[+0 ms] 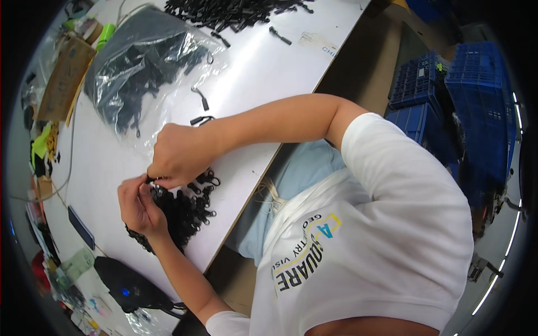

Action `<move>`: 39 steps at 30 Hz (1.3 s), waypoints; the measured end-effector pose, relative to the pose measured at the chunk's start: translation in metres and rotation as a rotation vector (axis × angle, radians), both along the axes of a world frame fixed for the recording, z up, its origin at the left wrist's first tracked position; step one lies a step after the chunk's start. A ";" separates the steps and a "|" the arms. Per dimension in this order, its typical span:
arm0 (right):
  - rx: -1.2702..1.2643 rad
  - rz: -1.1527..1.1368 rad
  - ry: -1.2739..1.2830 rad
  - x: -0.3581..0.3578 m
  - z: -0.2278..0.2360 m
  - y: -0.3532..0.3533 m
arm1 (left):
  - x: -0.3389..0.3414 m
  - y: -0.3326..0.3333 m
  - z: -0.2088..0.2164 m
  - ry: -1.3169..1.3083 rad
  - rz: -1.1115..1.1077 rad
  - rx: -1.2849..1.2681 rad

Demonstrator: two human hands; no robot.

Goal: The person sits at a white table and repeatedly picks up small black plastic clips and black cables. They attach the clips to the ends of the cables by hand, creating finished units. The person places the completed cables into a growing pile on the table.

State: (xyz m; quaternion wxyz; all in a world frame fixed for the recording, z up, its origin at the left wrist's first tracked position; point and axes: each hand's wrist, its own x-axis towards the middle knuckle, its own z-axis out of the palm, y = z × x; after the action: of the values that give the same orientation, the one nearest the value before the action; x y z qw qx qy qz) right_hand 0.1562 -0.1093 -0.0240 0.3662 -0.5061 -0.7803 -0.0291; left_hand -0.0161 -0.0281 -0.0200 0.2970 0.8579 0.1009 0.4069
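My left hand (pixel 140 207) and my right hand (pixel 182 154) meet over the white table. Fingers of both pinch a small black piece (pixel 150 180), mostly hidden, which looks like a zipper pull. Right under them lies a heap of black zipper pulls (pixel 182 218) with looped ends, partly covered by my left hand and wrist. Two loose pulls with thin cord loops, one of them a black pull (pixel 203 101), rest beyond my right wrist. A clear plastic bag (pixel 151 61) holding more black pieces spreads across the table past my right hand.
Another pile of black pulls (pixel 235 12) covers the table's far end, with a stray pull (pixel 280 36) beside it. A black pouch (pixel 134 285) and a dark phone-like slab (pixel 81 227) lie left of my hands. A cardboard box (pixel 64 78) stands far left; blue crates (pixel 479 84) stack at right.
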 end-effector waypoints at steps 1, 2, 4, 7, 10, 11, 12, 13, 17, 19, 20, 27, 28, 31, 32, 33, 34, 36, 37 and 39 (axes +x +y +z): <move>0.019 0.015 -0.013 0.002 -0.002 0.000 | -0.001 0.000 0.001 0.070 0.016 -0.067; 0.024 0.048 -0.025 0.002 -0.003 0.001 | -0.002 0.000 0.003 0.195 0.020 -0.093; 0.018 0.092 -0.070 0.009 -0.006 0.002 | 0.000 0.003 0.007 0.427 0.001 -0.145; 0.008 0.220 -0.217 0.007 -0.011 0.007 | -0.010 0.004 0.018 0.474 -0.193 0.019; 0.004 0.162 -0.343 0.011 0.000 -0.003 | -0.030 0.025 0.023 0.382 -0.153 0.058; -0.007 0.128 -0.390 0.017 0.003 -0.006 | -0.056 0.049 0.019 0.247 0.052 -0.115; 0.015 0.130 -0.297 0.022 0.005 -0.004 | -0.069 0.059 0.026 0.107 0.275 -0.287; 0.038 0.134 -0.204 0.029 0.004 0.000 | -0.072 0.065 0.019 0.036 0.240 -0.175; 0.087 0.024 0.241 0.053 0.014 0.017 | -0.031 0.030 0.003 0.030 0.075 0.214; 0.229 -0.113 0.625 0.093 0.023 0.016 | -0.014 0.020 0.002 0.074 -0.010 0.281; 0.493 -0.314 0.814 0.118 0.013 0.029 | -0.010 0.019 0.002 0.074 -0.045 0.267; 0.039 -0.206 1.354 0.088 -0.003 0.053 | -0.026 0.021 -0.002 0.119 0.093 0.093; 0.055 -0.140 1.211 0.070 -0.007 0.053 | -0.026 0.020 -0.004 0.129 0.100 0.121; 0.052 -0.048 0.738 0.063 -0.025 0.051 | -0.020 0.016 -0.004 0.238 0.107 0.070; -0.211 -0.014 0.900 0.060 -0.017 0.039 | -0.018 0.022 -0.010 0.253 0.070 0.105; -0.248 -0.003 0.748 0.056 -0.001 0.025 | -0.017 0.019 -0.008 0.257 0.082 0.097; -0.144 0.054 0.601 0.060 -0.005 0.022 | -0.011 0.013 0.000 0.267 0.077 0.152; -0.271 -0.038 0.515 0.049 0.012 0.015 | -0.011 0.009 0.009 0.340 0.051 0.217; -0.200 -0.064 0.405 0.047 0.008 0.018 | -0.012 0.009 0.010 0.402 0.038 0.208; -0.234 -0.106 0.318 0.045 0.007 0.017 | -0.010 0.004 0.011 0.494 0.038 0.174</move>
State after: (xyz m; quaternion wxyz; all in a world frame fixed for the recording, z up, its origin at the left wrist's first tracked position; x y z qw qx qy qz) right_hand 0.2011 -0.0921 -0.0170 0.4216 -0.5838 -0.6829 0.1229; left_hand -0.0260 -0.0244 -0.0087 0.1810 0.9515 0.1509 0.1978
